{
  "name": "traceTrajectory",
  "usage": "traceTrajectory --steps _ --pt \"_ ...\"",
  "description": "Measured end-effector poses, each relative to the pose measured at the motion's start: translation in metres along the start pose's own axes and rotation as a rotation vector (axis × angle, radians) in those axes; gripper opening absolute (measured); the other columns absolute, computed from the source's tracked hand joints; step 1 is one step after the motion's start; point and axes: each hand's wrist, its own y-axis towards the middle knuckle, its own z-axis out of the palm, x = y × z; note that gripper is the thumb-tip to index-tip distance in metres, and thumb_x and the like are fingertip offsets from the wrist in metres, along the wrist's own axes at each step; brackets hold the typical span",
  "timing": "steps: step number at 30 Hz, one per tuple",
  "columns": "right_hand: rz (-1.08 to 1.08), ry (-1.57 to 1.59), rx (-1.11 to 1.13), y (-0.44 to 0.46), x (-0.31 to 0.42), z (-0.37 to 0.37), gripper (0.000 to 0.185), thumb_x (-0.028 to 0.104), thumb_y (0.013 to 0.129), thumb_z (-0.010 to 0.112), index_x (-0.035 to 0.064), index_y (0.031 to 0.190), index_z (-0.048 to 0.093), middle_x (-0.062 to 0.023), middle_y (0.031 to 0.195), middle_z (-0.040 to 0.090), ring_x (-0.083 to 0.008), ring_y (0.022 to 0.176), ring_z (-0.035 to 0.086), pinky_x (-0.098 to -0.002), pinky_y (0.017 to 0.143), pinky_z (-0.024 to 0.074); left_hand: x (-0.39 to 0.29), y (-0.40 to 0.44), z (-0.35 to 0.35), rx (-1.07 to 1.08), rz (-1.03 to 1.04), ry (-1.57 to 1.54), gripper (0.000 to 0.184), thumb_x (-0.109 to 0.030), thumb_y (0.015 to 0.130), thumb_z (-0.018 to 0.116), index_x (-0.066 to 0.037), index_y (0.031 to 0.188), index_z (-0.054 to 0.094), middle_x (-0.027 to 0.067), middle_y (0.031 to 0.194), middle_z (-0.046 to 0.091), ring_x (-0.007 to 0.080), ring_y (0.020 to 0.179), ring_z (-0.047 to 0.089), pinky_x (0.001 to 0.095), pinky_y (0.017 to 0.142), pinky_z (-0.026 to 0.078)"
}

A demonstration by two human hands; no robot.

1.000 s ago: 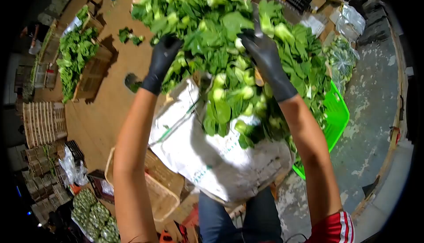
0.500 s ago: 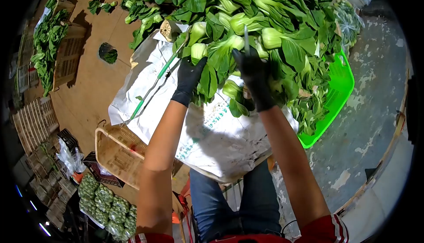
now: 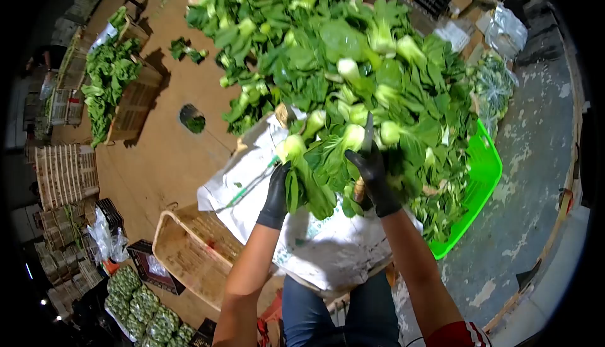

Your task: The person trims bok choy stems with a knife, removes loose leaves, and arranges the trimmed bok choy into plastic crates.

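Note:
My left hand [image 3: 275, 197], in a black glove, is closed around the leaves of a bok choy [image 3: 291, 149] whose pale base points up and away from me. In my black-gloved right hand [image 3: 373, 175] is a knife [image 3: 368, 131], its blade pointing away from me. Another bok choy with a pale green base [image 3: 353, 137] lies between the hands, next to the knife; whether the right fingers touch it I cannot tell. Beyond both hands rises a big heap of bok choy [image 3: 315, 57]. Under my hands a white sheet [image 3: 340, 259] is spread over my work surface.
A green-handled rod [image 3: 242, 190] lies on the sheet's left side. On the right stands a bright green basket [image 3: 484, 186] beside leafy trimmings. A tan crate [image 3: 189, 252] sits at lower left, near bagged green produce [image 3: 142, 306]. A leaf-filled crate [image 3: 129, 104] stands farther left.
The camera view has tipped up, so the heap and hands appear lower. The bok choy in my left hand has tilted, its base leaning left. The knife stays in my right hand.

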Motion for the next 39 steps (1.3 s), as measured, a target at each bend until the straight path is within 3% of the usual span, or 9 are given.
traceTrajectory --steps 9,10,11,13,15,19,24,32,39 --pt "-0.352 -0.143 -0.105 0.169 0.21 0.068 0.065 0.047 0.077 0.061 -0.0066 0.113 0.049 -0.0188 0.106 0.052 -0.0243 0.103 0.047 -0.0382 0.083 0.0423 -0.257 0.086 0.154 0.251 0.556 0.314 0.055 -0.049 0.09 0.044 -0.004 0.122 0.048 0.0093 0.117 0.054 0.0195 0.1 0.055 0.0314 0.086 0.044" --pt "-0.544 -0.205 -0.106 0.182 0.215 0.057 0.086 0.043 0.076 0.065 -0.0067 0.132 0.024 -0.0252 0.101 0.054 -0.0314 0.092 0.055 -0.0391 0.079 0.0445 -0.278 0.105 0.143 0.122 0.729 0.54 0.05 -0.044 0.089 0.048 -0.003 0.117 0.051 0.0089 0.11 0.057 0.0181 0.094 0.056 0.0301 0.083 0.044" --pt "-0.483 -0.24 -0.2 0.181 0.226 0.054 0.044 0.036 0.08 0.067 -0.0013 0.088 0.044 -0.0045 0.066 0.046 -0.0129 0.054 0.043 -0.0295 0.044 0.0376 -0.292 0.122 0.125 -0.007 0.885 0.769 0.044 -0.039 0.089 0.051 -0.002 0.112 0.054 0.0085 0.103 0.06 0.0168 0.088 0.057 0.0289 0.08 0.044" --pt "-0.725 -0.254 -0.046 0.139 0.215 0.03 0.025 0.016 0.084 0.057 0.0004 0.103 0.052 -0.0111 0.097 0.054 -0.0194 0.092 0.052 -0.0299 0.079 0.0401 -0.275 0.112 0.114 -0.021 1.176 1.11 0.04 -0.034 0.088 0.052 0.001 0.107 0.058 0.0084 0.099 0.061 0.0161 0.085 0.057 0.028 0.077 0.044" --pt "-0.371 -0.498 -0.007 0.117 0.156 -0.02 0.068 0.041 0.082 0.059 -0.0008 0.13 0.035 -0.0174 0.084 0.058 -0.0237 0.075 0.056 -0.0371 0.063 0.0442 -0.214 0.101 0.086 0.036 0.887 1.167 0.03 -0.023 0.081 0.061 0.002 0.096 0.062 0.0171 0.086 0.065 0.0261 0.078 0.061 0.0334 0.074 0.046" --pt "-0.172 -0.323 -0.019 0.011 0.035 -0.07 0.029 0.027 0.087 0.056 0.0044 0.105 0.061 0.0016 0.063 0.053 -0.0036 0.049 0.041 -0.0212 0.045 0.0318 -0.041 0.113 0.011 0.146 0.8 1.548 0.045 -0.02 0.074 0.066 -0.002 0.112 0.052 0.0177 0.106 0.056 0.0331 0.098 0.054 0.0382 0.082 0.044" --pt "0.331 -0.299 -0.201 -0.086 -0.04 -0.113 0.021 0.024 0.085 0.06 0.0027 0.086 0.061 0.0015 0.058 0.052 -0.0051 0.045 0.043 -0.0223 0.042 0.033 0.014 0.145 0.047 -0.127 1.058 1.953 0.056 -0.017 0.068 0.066 -0.004 0.119 0.046 0.0149 0.105 0.055 0.0333 0.094 0.053 0.0464 0.086 0.039" --pt "0.392 -0.291 -0.234 -0.119 -0.06 -0.129 0.02 0.021 0.087 0.057 0.0027 0.092 0.061 -0.0001 0.055 0.053 -0.0063 0.042 0.045 -0.0216 0.04 0.0336 0.035 0.119 0.017 0.134 1.142 1.849 0.056 -0.008 0.061 0.068 -0.005 0.113 0.047 0.015 0.111 0.051 0.0318 0.109 0.047 0.0522 0.102 0.024" --pt "0.131 -0.369 -0.026 -0.062 -0.058 -0.062 0.02 0.011 0.083 0.057 0.0029 0.101 0.061 -0.0092 0.091 0.065 -0.0186 0.073 0.062 -0.0294 0.066 0.0485 0.008 0.065 0.019 0.061 0.816 1.221 0.054 -0.004 0.07 0.073 0.001 0.112 0.041 0.0147 0.102 0.055 0.0235 0.092 0.056 0.0318 0.082 0.046"
